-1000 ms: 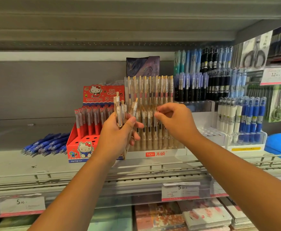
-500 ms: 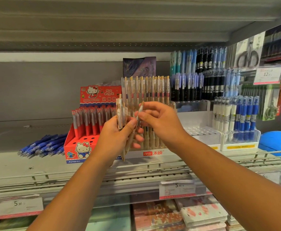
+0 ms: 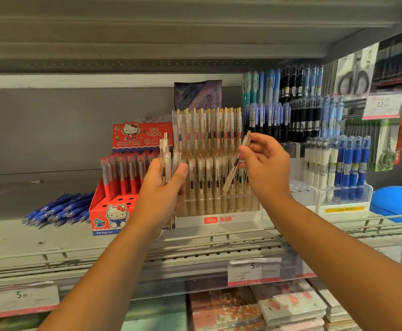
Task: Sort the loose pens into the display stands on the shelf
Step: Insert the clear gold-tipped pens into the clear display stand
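My left hand [image 3: 161,194] grips a small bunch of clear pens with gold clips [image 3: 167,155], held upright in front of the shelf. My right hand [image 3: 265,167] pinches a single clear pen [image 3: 237,163] that tilts with its tip down and left, in front of the clear tiered stand [image 3: 219,212] filled with several matching pens. A red Hello Kitty stand [image 3: 110,209] with red pens and several free holes sits left of it. Loose blue pens [image 3: 60,210] lie in a pile on the shelf at the left.
Right of the clear stand are white stands [image 3: 344,206] with white and blue pens, and racks of dark and pastel pens behind. A blue globe [image 3: 400,203] sits at far right. A wire rail [image 3: 195,244] runs along the shelf front. Notebooks lie on the shelf below.
My right hand drew one pen out of the bunch in my left hand and moved it to the right and up, away from the left hand. The left hand stayed about where it was.
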The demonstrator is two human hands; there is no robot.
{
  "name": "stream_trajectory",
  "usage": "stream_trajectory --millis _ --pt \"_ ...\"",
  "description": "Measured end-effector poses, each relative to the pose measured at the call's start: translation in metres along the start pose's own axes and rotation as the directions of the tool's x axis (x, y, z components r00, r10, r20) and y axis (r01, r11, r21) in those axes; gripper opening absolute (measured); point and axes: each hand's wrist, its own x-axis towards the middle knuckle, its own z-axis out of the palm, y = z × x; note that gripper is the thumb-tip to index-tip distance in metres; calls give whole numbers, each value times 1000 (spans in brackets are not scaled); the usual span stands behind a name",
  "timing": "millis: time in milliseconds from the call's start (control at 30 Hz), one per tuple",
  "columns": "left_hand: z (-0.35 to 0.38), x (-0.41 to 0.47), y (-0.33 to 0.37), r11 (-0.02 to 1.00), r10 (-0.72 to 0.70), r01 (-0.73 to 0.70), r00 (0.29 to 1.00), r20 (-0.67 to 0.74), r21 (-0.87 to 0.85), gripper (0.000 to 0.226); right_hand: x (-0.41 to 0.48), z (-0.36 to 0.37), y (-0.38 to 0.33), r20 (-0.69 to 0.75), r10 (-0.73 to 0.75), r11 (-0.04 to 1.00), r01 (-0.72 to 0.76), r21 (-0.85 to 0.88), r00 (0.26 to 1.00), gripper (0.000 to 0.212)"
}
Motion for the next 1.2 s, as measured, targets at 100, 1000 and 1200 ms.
stream_trajectory --millis 100,1000,1200 --pt "0 0 -1 996 -51 52 998 23 -70 16 -1 1 0 27 -91 988 93 -125 996 27" --pt "11 -5 6 997 13 -1 988 154 -80 18 -32 6 -11 457 -90 981 159 -113 885 34" --pt "12 -3 2 998 19 -4 963 267 -57 20 -28 9 -14 466 -50 997 73 -31 884 16"
